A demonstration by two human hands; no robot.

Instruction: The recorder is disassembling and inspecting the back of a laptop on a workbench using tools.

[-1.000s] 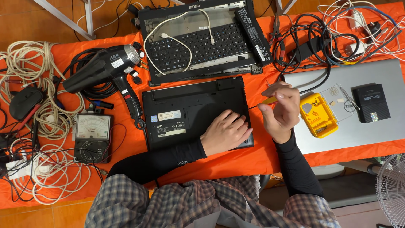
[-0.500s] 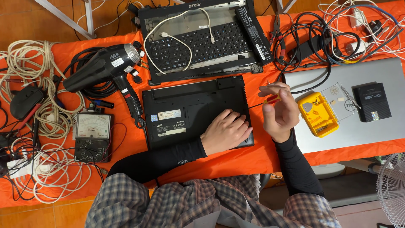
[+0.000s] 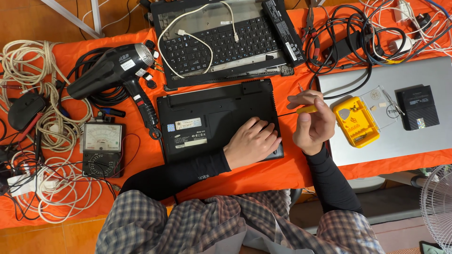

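1. Hands first: the left hand (image 3: 252,141) lies flat, palm down and fingers together, on the lower right corner of the upturned black laptop base (image 3: 217,120), holding nothing.
2. The right hand (image 3: 313,123) is closed around a small yellow-handled screwdriver (image 3: 301,110), whose thin shaft points left toward the right edge of the laptop base; whether the tip touches it I cannot tell.
3. The laptop base sits in the middle of the orange cloth-covered table (image 3: 263,176), underside up, with 2 pale stickers near its left half.
4. Just beyond it lies a second opened black laptop with exposed keyboard (image 3: 221,42), a white cable (image 3: 188,33) looped across the keys and a long black battery pack (image 3: 282,26) at its right end.
5. Right of the right hand, a closed silver laptop (image 3: 423,136) carries a yellow plastic bit case with clear open lid (image 3: 355,122) and a small black rectangular box (image 3: 419,107).
6. Left of the laptop base lie a black hair dryer (image 3: 113,70) and, nearer the person, an analogue multimeter with a white dial (image 3: 102,149).
7. Coils of beige rope and white cord (image 3: 42,122) fill the far left; tangled black cables (image 3: 353,37) lie at the top right.
8. Both forearms wear black sleeves (image 3: 179,174) under a plaid shirt.
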